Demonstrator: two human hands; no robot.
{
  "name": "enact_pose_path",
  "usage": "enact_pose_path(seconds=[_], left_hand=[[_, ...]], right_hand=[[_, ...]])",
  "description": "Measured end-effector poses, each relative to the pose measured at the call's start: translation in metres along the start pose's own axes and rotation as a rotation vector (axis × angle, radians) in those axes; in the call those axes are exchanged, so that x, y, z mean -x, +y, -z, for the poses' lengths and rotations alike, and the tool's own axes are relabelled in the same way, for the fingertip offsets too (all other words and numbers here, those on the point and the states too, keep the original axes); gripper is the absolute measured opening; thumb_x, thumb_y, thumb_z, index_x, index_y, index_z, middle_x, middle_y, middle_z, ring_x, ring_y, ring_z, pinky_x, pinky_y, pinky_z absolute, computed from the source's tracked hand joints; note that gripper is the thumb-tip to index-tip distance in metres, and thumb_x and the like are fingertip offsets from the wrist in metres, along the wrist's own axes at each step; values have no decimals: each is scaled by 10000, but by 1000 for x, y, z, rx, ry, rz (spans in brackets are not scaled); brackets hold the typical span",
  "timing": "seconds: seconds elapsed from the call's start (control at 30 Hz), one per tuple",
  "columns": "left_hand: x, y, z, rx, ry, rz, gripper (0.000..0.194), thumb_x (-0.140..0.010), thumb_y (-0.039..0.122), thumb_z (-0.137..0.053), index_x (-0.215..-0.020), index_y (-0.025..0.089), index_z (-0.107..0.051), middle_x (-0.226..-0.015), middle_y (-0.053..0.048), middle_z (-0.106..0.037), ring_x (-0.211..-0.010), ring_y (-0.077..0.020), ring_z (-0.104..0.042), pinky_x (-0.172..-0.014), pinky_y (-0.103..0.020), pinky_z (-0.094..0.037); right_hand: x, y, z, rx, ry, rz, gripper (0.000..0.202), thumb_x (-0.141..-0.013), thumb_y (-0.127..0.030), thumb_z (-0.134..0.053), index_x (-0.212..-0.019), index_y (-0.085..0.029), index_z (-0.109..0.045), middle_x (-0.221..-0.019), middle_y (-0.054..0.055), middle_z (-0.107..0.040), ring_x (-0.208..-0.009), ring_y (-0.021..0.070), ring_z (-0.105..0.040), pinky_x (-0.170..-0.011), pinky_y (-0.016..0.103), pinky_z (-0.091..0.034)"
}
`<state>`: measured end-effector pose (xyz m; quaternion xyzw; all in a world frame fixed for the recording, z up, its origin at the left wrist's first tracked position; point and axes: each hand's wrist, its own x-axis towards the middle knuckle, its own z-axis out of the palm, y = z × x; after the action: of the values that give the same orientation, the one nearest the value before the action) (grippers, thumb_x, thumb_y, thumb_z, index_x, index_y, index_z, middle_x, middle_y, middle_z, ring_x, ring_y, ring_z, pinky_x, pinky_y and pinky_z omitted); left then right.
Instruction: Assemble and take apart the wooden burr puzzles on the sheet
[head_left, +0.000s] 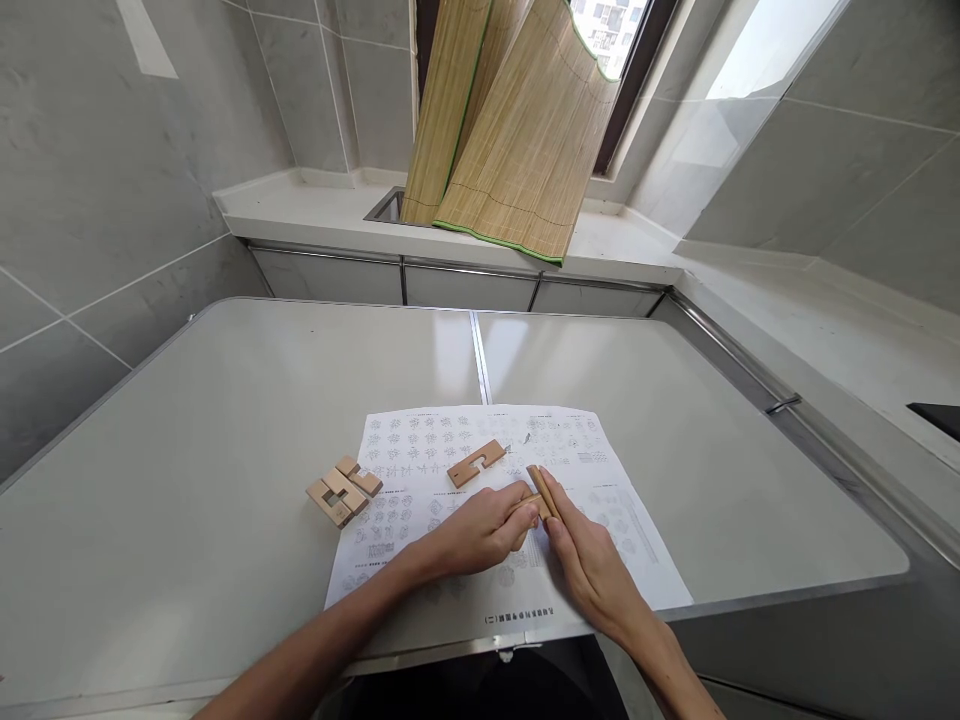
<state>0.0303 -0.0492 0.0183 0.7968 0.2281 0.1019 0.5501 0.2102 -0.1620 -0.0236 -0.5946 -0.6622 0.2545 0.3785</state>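
Above the printed sheet [630, 540], my two hands meet over light wooden puzzle pieces. My left hand [491, 525] is closed around one wooden piece [531, 499], mostly hidden by the fingers. Against it, my right hand [589, 560] grips a longer wooden piece [544, 492], tilted with its far end showing. The two pieces touch, but whether they interlock I cannot tell. Just beyond my hands, a flat notched wooden piece [466, 470] lies on the sheet. Left of the sheet, several notched wooden blocks [337, 492] sit together, partly over its edge.
The sheet carries rows of small diagrams and lies on a pale folding table [187, 450] with a metal seam [478, 355]. Behind the table runs a white counter [315, 215] with a sink [386, 207]. A bamboo mat [525, 140] leans by the window.
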Motion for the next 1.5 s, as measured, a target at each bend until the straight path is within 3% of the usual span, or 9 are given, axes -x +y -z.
enact_pose_path(seconds=[0.3, 0.57, 0.7, 0.93, 1.1, 1.27, 1.5], left_hand=[[-1, -1, -3, 45, -9, -25, 280, -1076, 391, -343, -866, 221, -419, -700, 36, -501, -615, -138, -434, -608, -305, -380], [-2, -2, -3, 234, -29, 16, 367, -1074, 512, -396, -867, 212, -438, -711, 48, -398, -625, -124, -361, -581, -289, -349], [-2, 0, -3, 190, -16, 13, 388, -1080, 528, -363, -869, 212, -442, -734, 32, -456, -649, -134, -401, -613, -298, -380], [-3, 2, -2, 10, 15, 22, 379, -1098, 460, -297, -851, 216, -448, -742, 16, -520, -665, -152, -471, -660, -315, -416], [-3, 3, -2, -69, 40, 11, 367, -1098, 404, -294, -838, 213, -470, -744, 9, -555, -688, -161, -511, -678, -327, -401], [-3, 3, -3, -75, 39, -3, 354, -1098, 379, -294, -830, 215, -458, -738, 14, -560, -672, -160, -507, -669, -331, -381], [-3, 0, -4, -73, 28, 10, 372, -1095, 418, -293, -845, 214, -478, -736, 8, -537, -652, -161, -474, -638, -323, -383]], right_hand=[[1, -2, -2, 55, -15, 33, 594, -1130, -303, -311, -1695, -334, -129, -1660, 32, -421, -1503, 275, -450, -1206, 511, -455], [-1, 1, -4, -27, 69, -3, 539, -1137, -335, -326, -1672, -337, -266, -1697, -1, -346, -1574, 244, -299, -1276, 498, -346], [-1, -1, -4, -38, 89, -27, 526, -1136, -346, -345, -1660, -344, -300, -1690, -9, -367, -1580, 243, -283, -1282, 515, -331], [-1, -2, -4, 48, 103, -6, 547, -1121, -325, -374, -1661, -347, -294, -1643, 6, -455, -1547, 267, -358, -1239, 526, -407], [-1, -3, -5, 99, 123, 18, 569, -1112, -294, -388, -1667, -351, -276, -1614, 12, -499, -1503, 267, -442, -1147, 454, -534], [0, -4, -4, 116, 108, 31, 587, -1114, -275, -364, -1678, -363, -227, -1574, 21, -550, -1317, 250, -659, -1017, 384, -621], [2, 0, -5, 190, 114, 31, 569, -1110, -306, -364, -1671, -328, -273, -1452, 68, -665, -1083, 265, -780, -919, 403, -650]])
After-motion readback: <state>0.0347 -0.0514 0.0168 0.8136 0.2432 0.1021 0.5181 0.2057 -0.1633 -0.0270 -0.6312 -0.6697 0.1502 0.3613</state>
